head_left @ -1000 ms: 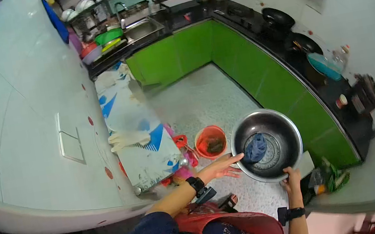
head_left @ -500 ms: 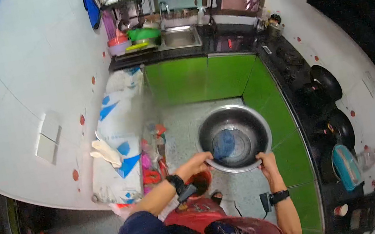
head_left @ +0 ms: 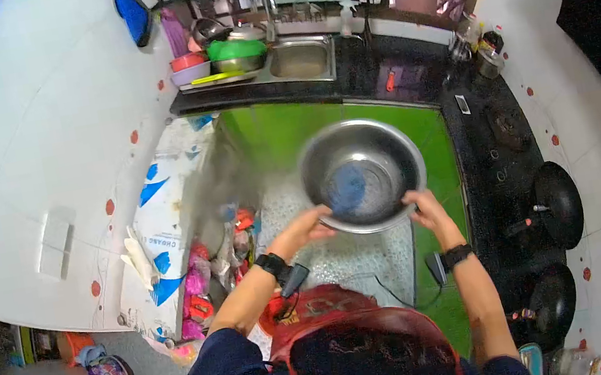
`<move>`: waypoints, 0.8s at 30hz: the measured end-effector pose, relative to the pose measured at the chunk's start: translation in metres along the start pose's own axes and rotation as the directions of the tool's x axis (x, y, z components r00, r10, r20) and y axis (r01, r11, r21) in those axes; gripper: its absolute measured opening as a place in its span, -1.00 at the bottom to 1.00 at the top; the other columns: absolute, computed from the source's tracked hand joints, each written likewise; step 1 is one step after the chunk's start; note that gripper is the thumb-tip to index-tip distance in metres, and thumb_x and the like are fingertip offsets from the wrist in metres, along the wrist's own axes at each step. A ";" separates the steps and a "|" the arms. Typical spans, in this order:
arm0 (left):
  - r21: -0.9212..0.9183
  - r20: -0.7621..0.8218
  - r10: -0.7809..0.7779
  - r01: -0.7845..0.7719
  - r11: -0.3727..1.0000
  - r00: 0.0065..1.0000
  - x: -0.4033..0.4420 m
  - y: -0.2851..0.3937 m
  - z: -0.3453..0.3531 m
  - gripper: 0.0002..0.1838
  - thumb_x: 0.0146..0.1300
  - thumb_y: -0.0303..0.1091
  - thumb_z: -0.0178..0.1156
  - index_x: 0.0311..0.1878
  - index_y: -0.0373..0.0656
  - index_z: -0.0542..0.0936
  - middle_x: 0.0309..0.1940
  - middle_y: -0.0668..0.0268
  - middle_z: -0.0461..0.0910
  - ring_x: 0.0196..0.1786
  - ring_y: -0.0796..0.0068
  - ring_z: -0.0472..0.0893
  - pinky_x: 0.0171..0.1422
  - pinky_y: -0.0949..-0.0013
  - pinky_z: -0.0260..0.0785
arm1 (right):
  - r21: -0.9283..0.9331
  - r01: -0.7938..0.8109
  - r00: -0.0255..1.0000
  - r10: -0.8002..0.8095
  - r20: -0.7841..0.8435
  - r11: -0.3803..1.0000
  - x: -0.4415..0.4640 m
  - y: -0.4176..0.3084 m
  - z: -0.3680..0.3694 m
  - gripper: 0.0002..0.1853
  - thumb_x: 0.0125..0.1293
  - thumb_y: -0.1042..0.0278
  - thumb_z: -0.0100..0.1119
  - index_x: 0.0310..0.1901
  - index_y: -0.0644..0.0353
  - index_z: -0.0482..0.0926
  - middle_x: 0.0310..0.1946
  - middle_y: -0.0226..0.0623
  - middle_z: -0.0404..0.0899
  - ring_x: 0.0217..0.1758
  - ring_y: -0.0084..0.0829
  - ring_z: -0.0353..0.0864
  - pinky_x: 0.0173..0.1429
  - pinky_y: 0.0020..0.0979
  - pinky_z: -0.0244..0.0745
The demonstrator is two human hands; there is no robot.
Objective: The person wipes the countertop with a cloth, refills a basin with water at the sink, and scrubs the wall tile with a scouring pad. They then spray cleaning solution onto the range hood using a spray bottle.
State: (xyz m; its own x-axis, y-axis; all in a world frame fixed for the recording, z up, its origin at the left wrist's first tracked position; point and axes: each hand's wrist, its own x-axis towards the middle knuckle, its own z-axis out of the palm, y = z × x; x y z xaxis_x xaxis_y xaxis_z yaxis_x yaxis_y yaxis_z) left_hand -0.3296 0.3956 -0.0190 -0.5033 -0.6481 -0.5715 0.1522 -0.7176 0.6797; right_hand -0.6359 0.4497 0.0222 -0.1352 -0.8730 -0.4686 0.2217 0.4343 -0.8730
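A large steel basin [head_left: 398,199] hangs in the air before me, over the floor and in front of the green cabinets. A blue cloth [head_left: 348,186] lies inside it, left of the basin's middle. My left hand [head_left: 306,232] grips the near left rim, and my right hand [head_left: 425,208] grips the near right rim. Both hands have their fingers closed on the edge, partly hidden by the basin. Black straps with small devices sit on both wrists.
Ahead, the counter [head_left: 362,58] holds a sink [head_left: 299,60] and stacked bowls [head_left: 234,49]. Two black pans [head_left: 558,204] are on the right counter. On the left, a white-and-blue covered surface [head_left: 168,202] bears pale gloves [head_left: 139,260], with plastic bags [head_left: 201,283] beside it.
The view has turned toward the sink and moved nearer to it. My left hand, beside the basin with its fingers spread a second ago, now holds the rim. The basin has moved along with me.
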 end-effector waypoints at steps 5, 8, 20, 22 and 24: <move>0.044 -0.109 0.080 -0.075 0.996 0.991 0.040 0.061 -0.010 -0.47 0.18 -0.06 0.19 0.03 -0.32 0.41 -0.28 0.13 0.60 -0.34 0.47 0.64 -0.38 0.48 0.60 | 0.127 -0.047 0.997 0.039 0.069 0.991 0.098 -0.059 0.029 -0.87 0.02 0.50 0.13 -0.59 0.12 0.39 -0.69 -0.54 0.32 -0.75 -0.66 0.27 -0.72 -0.65 0.18; 0.020 -0.115 0.198 -0.197 0.980 0.973 0.072 0.109 -0.026 -0.40 0.18 0.09 0.16 0.11 -0.20 0.42 -0.07 0.20 0.57 -0.18 0.43 0.63 -0.13 0.37 0.55 | -0.085 -0.117 0.984 0.127 0.126 0.990 0.172 -0.077 0.033 -0.96 0.00 0.48 0.13 -0.45 0.18 0.50 -0.48 -0.44 0.46 -0.50 -0.51 0.36 -0.41 -0.45 0.33; 0.123 -0.262 0.362 -0.341 0.932 0.895 0.220 0.334 -0.112 -0.56 0.25 -0.10 0.13 0.08 -0.19 0.42 -0.08 0.27 0.51 -0.29 0.48 0.59 -0.32 0.51 0.54 | -0.004 -0.112 0.985 0.111 0.135 0.994 0.413 -0.181 0.076 -0.80 0.07 0.48 0.12 -0.59 0.03 0.32 -0.76 -0.55 0.21 -0.81 -0.63 0.20 -0.74 -0.60 0.10; 0.185 -0.292 0.357 -0.314 0.931 0.887 0.256 0.375 -0.133 -0.64 0.26 -0.16 0.11 0.03 -0.16 0.46 -0.14 0.31 0.53 -0.31 0.51 0.59 -0.34 0.51 0.53 | 0.006 -0.126 0.987 0.125 0.102 0.992 0.451 -0.200 0.093 -0.79 0.07 0.48 0.12 -0.59 0.03 0.31 -0.76 -0.55 0.20 -0.82 -0.63 0.19 -0.74 -0.58 0.10; 0.246 -0.208 0.412 -0.360 0.900 0.887 0.279 0.408 -0.149 -0.74 0.28 -0.19 0.08 -0.07 -0.10 0.52 -0.23 0.39 0.55 -0.36 0.56 0.58 -0.34 0.48 0.52 | 0.132 -0.060 0.985 0.038 0.166 0.989 0.478 -0.208 0.104 -0.79 0.05 0.49 0.13 -0.60 0.05 0.31 -0.76 -0.53 0.18 -0.83 -0.60 0.17 -0.74 -0.55 0.10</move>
State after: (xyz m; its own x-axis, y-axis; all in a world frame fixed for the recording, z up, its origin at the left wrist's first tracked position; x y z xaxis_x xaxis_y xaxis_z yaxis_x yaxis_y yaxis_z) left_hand -0.2808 -0.1163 0.0305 -0.2065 -0.9237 -0.3227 0.1091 -0.3495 0.9306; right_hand -0.6461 -0.0806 -0.0061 0.0357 -0.8808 -0.4722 0.3549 0.4529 -0.8179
